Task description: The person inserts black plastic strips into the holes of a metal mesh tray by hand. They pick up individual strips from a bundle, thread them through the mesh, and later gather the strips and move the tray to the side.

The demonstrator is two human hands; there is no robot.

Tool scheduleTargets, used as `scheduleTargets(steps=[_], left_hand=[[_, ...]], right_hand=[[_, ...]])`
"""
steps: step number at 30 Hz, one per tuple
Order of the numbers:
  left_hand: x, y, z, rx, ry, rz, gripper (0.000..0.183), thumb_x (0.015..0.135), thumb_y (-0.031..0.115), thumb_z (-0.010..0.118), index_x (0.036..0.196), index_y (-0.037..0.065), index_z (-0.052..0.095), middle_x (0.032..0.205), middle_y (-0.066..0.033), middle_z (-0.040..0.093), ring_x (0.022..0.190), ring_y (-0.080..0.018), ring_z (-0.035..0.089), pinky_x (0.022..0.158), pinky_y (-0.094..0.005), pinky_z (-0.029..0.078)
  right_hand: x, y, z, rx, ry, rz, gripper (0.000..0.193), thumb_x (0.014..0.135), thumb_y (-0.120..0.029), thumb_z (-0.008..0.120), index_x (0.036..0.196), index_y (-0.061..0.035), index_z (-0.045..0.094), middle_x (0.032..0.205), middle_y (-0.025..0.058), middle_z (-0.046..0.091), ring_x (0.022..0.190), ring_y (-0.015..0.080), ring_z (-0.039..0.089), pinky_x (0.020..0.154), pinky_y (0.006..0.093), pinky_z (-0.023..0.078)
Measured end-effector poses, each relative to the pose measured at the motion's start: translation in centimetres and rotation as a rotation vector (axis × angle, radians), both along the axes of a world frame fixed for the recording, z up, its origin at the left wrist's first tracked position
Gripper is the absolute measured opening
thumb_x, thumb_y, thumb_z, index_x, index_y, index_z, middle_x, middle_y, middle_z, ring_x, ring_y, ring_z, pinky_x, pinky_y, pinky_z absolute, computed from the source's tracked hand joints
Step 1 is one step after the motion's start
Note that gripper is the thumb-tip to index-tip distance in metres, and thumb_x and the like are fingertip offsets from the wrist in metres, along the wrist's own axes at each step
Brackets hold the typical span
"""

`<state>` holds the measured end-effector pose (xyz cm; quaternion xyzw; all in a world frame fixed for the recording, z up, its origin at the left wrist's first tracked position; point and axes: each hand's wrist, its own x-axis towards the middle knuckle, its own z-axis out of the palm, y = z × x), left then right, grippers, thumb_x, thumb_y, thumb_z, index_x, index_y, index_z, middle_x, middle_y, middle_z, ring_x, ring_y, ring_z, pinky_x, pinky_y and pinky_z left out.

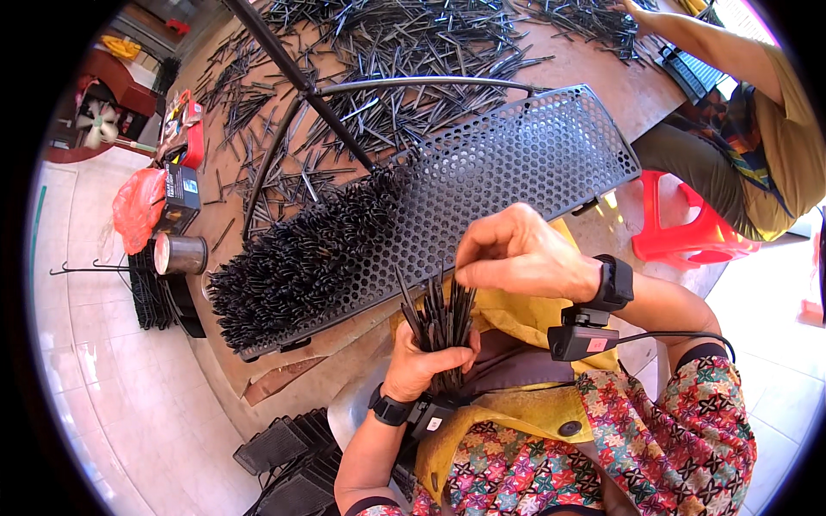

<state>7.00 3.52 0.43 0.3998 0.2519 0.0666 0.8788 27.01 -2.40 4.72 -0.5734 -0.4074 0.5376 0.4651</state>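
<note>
My left hand (422,365) is wrapped round an upright bundle of thin black strips (446,331). Over the bundle's top, my right hand (520,258) has thumb and fingers pinched on the upper end of a strip. Just beyond both hands, a long black perforated tray (525,163) lies slantwise on the table. Dense black tufts (310,249) fill its left half, while the holes on the right half show bare. A dark metal tube frame (301,95) arches over the tray's far side.
Loose black strips (413,52) are heaped across the brown table (219,185). A can (181,254), a box (179,198) and a red bag (138,202) are at left. Another person's arm (714,47) reaches in at far right, near a red stool (680,228).
</note>
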Motion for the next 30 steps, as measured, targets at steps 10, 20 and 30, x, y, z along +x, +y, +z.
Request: scheduleTargets(steps=[10,20,30], left_hand=[[0.0,0.4,-1.3,0.015,0.056,0.100,0.036,0.066,-0.003,0.067,0.099,-0.001,0.052,0.075,-0.0131,0.060,0.058,-0.0199,0.057,0.051,-0.0291,0.046],[0.2,0.2,-1.3,-0.017,0.005,0.129,0.040,0.069,-0.003,0.066,0.104,0.000,0.048,0.080,-0.0133,0.060,0.062,-0.0190,0.058,0.053,-0.0289,0.048],[0.0,0.1,-1.4,-0.056,-0.004,0.152,0.046,0.069,-0.004,0.066,0.109,0.001,0.043,0.080,-0.0140,0.060,0.062,-0.0193,0.058,0.052,-0.0289,0.048]], right_hand=[[2.0,2.2,-1.2,0.284,-0.400,-0.424,0.011,0.075,-0.004,0.058,0.079,0.0053,0.060,0.060,0.0090,0.059,0.056,0.0085,0.054,0.052,0.0260,0.044],[4.2,4.8,-0.7,0.526,-0.539,-0.697,0.010,0.075,-0.001,0.059,0.084,0.0028,0.061,0.068,0.0120,0.064,0.062,0.0138,0.062,0.057,0.0258,0.048],[3.6,7.4,-1.4,0.787,-0.794,-0.620,0.011,0.076,0.003,0.058,0.087,0.0003,0.058,0.071,0.0126,0.059,0.062,0.0254,0.060,0.055,0.0306,0.048]])
